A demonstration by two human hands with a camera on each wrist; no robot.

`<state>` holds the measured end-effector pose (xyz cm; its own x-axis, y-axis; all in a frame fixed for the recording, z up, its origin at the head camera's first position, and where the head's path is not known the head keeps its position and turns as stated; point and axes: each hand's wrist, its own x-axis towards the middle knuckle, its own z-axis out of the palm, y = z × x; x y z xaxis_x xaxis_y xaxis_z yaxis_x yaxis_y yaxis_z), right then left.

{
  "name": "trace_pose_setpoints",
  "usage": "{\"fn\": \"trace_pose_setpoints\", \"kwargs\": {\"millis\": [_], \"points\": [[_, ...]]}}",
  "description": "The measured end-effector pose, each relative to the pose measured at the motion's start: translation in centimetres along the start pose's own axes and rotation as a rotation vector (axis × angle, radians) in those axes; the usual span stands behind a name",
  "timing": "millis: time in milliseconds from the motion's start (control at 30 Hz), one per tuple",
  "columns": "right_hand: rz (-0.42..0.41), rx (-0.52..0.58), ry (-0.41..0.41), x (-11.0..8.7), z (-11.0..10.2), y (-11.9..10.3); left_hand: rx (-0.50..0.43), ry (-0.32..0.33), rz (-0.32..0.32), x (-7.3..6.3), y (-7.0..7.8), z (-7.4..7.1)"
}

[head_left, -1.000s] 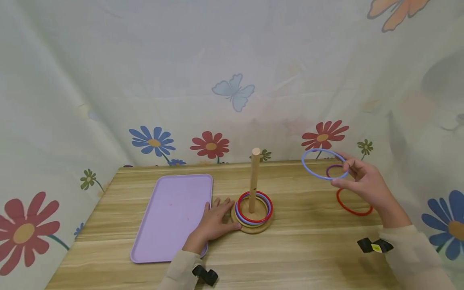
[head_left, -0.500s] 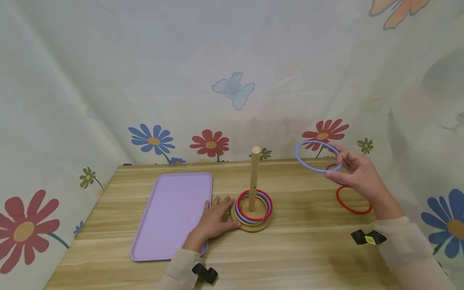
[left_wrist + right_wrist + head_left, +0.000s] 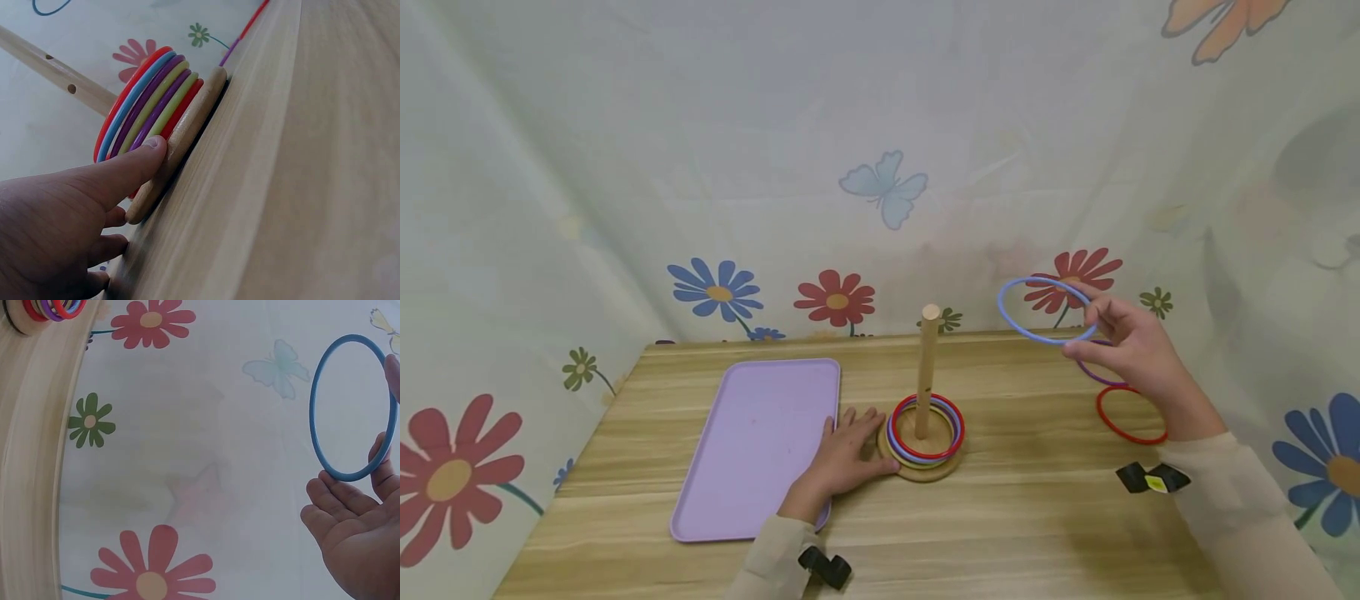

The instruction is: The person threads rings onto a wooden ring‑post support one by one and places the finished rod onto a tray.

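Observation:
My right hand (image 3: 1138, 358) pinches a thin blue ring (image 3: 1028, 336) between thumb and fingers. The ring is held tilted in the air, right of the wooden post (image 3: 927, 367) and higher than its top. In the right wrist view the blue ring (image 3: 313, 406) hangs against the cloth, apart from everything else. My left hand (image 3: 844, 458) lies with fingers spread at the left side of the round wooden base (image 3: 928, 476). Its thumb (image 3: 147, 153) touches the base's edge. Around the post is a stack of several red, blue, purple and yellow-green rings (image 3: 150, 100), a red one topmost.
A lilac tray (image 3: 752, 450) lies on the wooden table (image 3: 1000, 533), left of the stand and partly under my left forearm. At the right lie a purple ring (image 3: 1099, 377) and a red ring (image 3: 1120, 433). Flower-printed cloth (image 3: 760, 208) encloses the back and sides.
My right hand has moved up and to the left with the blue ring, uncovering more of the purple ring on the table. My left hand has stayed at the base.

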<state>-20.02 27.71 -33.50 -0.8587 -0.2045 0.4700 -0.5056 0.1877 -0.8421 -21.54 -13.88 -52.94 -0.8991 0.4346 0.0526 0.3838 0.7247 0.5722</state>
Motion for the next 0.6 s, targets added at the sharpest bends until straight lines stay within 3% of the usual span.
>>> {"fn": "trace_pose_setpoints", "kwargs": {"millis": [367,600], "points": [[-0.073,0.058,0.004,1.3,1.4,-0.8,0.003,-0.001,0.003,0.0,0.0,0.1],[-0.102,0.085,-0.035,2.5,2.9,-1.1,0.000,0.003,0.004,-0.1,0.0,0.1]]}}
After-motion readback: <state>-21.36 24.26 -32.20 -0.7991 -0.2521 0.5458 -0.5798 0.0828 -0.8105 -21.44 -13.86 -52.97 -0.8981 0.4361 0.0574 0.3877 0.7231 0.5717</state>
